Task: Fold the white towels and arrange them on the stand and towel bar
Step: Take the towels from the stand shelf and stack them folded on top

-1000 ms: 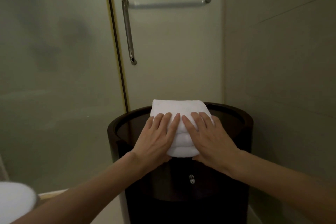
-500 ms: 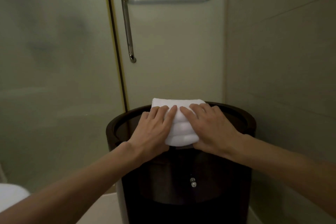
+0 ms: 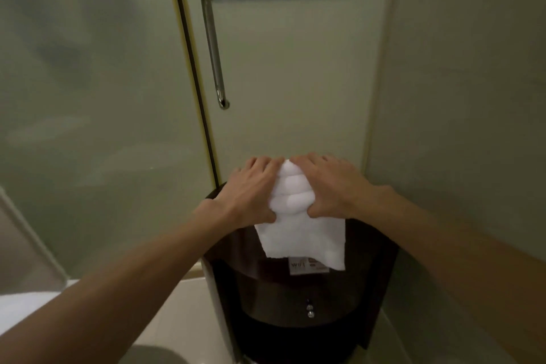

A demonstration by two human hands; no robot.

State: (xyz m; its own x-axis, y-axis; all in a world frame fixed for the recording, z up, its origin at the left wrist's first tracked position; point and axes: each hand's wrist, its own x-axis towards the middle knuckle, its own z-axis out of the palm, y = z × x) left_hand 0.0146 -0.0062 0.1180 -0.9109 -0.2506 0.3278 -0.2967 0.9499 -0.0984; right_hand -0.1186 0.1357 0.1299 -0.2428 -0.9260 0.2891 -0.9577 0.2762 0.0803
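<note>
Head view: left hand (image 3: 251,190) and right hand (image 3: 332,186), flat earlier, now grip the bunched towel (image 3: 295,233) atop the stand (image 3: 376,254); its flap hangs toward 6 o'clock, half-hiding a label (image 3: 297,265).

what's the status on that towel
Left hand, right hand grip folded towel. One layer hangs over stand front. Nothing in the way.

Dim, greenish light filled the room. At left stood a frosted glass panel (image 3: 88,97). A dark strip (image 3: 189,68) with a yellowish edge divided it from a frosted door (image 3: 295,97) bearing an upright metal handle (image 3: 213,50). A plain wall (image 3: 458,97) closed the right. A pale ledge (image 3: 183,301) ran low at left.
</note>
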